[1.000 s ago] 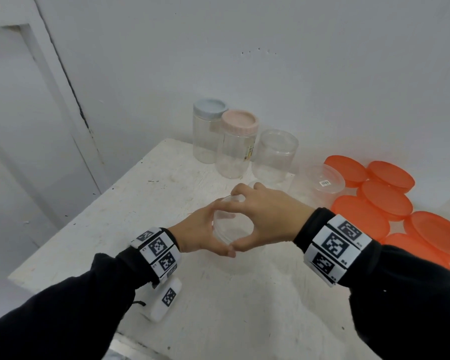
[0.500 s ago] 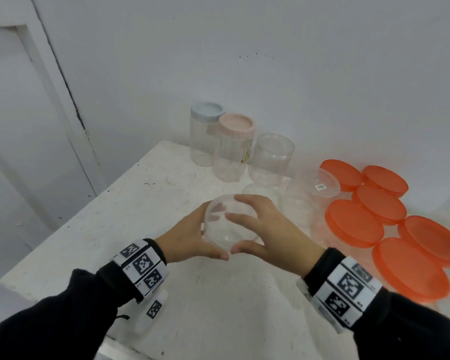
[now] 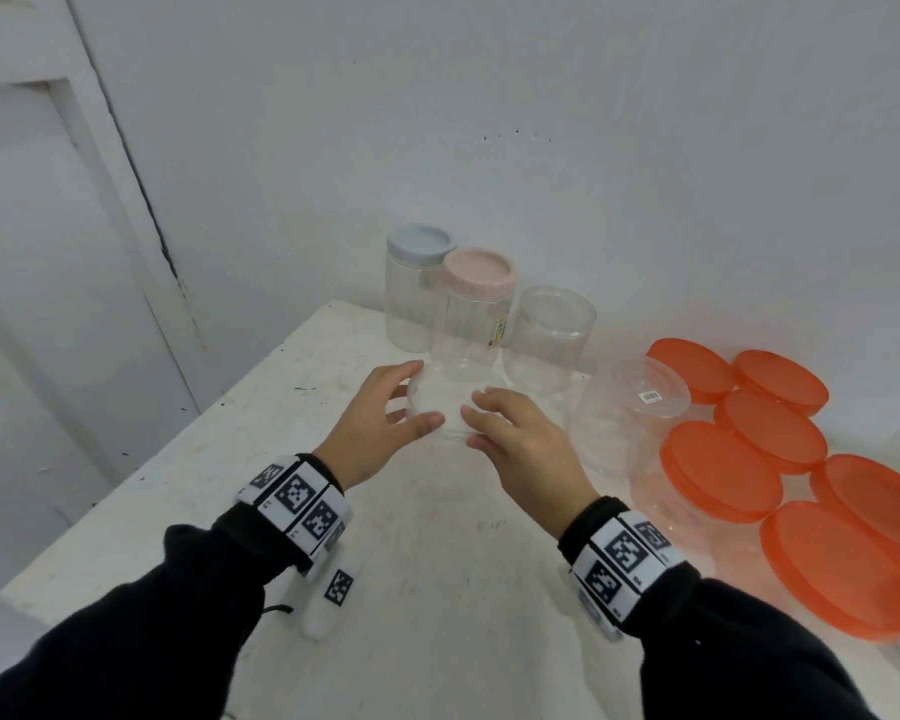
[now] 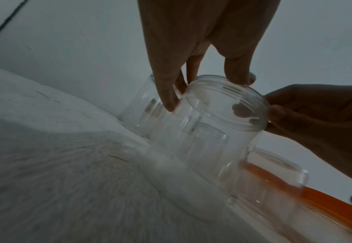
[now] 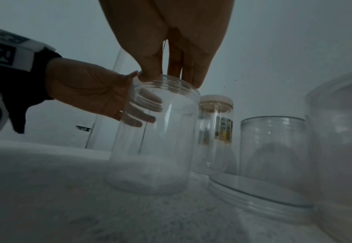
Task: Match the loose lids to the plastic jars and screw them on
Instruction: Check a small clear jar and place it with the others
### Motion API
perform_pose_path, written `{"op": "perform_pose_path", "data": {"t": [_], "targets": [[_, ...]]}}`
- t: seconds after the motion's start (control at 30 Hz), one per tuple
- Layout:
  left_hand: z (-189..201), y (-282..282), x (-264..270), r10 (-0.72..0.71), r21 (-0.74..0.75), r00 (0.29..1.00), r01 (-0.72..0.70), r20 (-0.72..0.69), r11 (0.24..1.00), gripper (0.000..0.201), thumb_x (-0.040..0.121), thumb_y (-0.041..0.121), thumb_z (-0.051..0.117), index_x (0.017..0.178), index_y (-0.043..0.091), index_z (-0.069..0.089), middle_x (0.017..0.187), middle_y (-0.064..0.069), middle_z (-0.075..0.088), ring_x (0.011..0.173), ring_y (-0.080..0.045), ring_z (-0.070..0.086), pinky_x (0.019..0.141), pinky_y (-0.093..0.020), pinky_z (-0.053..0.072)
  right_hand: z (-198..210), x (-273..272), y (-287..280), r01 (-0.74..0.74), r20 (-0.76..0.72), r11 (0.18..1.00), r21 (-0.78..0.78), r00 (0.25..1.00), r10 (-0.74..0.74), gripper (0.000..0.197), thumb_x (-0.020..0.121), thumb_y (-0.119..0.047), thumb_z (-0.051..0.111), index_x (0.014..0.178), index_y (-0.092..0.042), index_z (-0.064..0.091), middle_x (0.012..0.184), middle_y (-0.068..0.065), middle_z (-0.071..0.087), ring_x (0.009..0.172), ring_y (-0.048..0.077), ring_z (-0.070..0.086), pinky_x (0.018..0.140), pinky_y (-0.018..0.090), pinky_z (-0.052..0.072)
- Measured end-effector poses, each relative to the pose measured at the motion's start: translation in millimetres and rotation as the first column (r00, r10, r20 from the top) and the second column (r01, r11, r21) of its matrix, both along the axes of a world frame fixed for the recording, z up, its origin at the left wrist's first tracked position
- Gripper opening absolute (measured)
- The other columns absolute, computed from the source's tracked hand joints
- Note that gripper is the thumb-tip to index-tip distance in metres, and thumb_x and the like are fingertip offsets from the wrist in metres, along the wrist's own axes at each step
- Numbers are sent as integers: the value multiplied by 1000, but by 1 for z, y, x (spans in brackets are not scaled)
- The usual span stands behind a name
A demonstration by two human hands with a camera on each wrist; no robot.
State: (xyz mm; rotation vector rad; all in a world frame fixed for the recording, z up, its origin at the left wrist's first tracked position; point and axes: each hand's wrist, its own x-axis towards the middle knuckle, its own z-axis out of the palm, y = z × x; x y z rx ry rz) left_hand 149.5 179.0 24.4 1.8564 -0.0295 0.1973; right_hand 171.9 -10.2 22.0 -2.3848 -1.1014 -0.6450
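A clear lidless jar (image 3: 440,407) (image 4: 212,131) (image 5: 156,139) stands upright on the white table (image 3: 261,459), its threaded mouth bare. My left hand (image 3: 419,394) cups its left side, and in the left wrist view the thumb and fingers (image 4: 166,98) straddle the rim. My right hand (image 3: 476,418) holds the rim from the right, fingertips (image 5: 193,80) on top of it. A flat clear lid (image 5: 260,190) lies on the table just right of the jar.
Behind stand a blue-lidded jar (image 3: 417,283), a pink-lidded jar (image 3: 476,314) and a lidless clear jar (image 3: 549,340). A wide clear tub (image 3: 630,413) and several orange lids (image 3: 720,470) fill the right side. The wall is close behind; the table's edge runs along the left.
Both hands carried the clear jar away from me toward the row of jars. It now stands on the table, and the fingers lie looser round its rim.
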Motion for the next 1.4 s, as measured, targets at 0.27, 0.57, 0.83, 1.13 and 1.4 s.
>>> {"op": "perform_pose_path", "data": {"t": [0.27,0.57,0.83,1.13,1.4], "targets": [[-2,9,31,31,7,999,-31,17,999,56,88,19,61,139,15,37,131,4,37,116,-7,40,78,-6,45,3,31,18,15,-113,1000,9,994,-14,23,79,-13,61,97,-1,70,103,17,67,99,33,65,68,41,58],[-6,12,47,60,-2,998,-60,28,998,56,91,19,57,141,14,34,141,-3,34,121,-7,38,71,0,38,27,44,6,90,-286,996,-19,954,-92,33,92,-18,58,125,-13,59,132,6,55,126,20,45,105,26,28],[-9,12,47,56,-19,998,-55,35,998,55,92,21,54,143,15,32,143,-2,32,122,-7,36,72,-2,38,65,53,-67,583,-258,809,-76,772,-581,43,90,-29,58,128,-10,51,136,11,45,124,31,37,98,39,34],[-13,7,51,62,30,997,-64,55,997,53,94,22,52,143,15,32,143,-3,33,124,-10,37,97,-23,30,44,56,-96,588,-429,683,-433,532,-730,77,85,-51,59,146,-21,24,155,13,11,138,41,15,110,51,21],[-9,-7,47,230,165,936,-279,266,946,49,89,26,60,132,10,44,137,-9,36,127,-20,31,109,-40,29,43,62,-95,587,-430,680,-440,527,-733,87,81,-46,66,148,-21,18,154,14,11,135,43,17,109,48,21]]}}
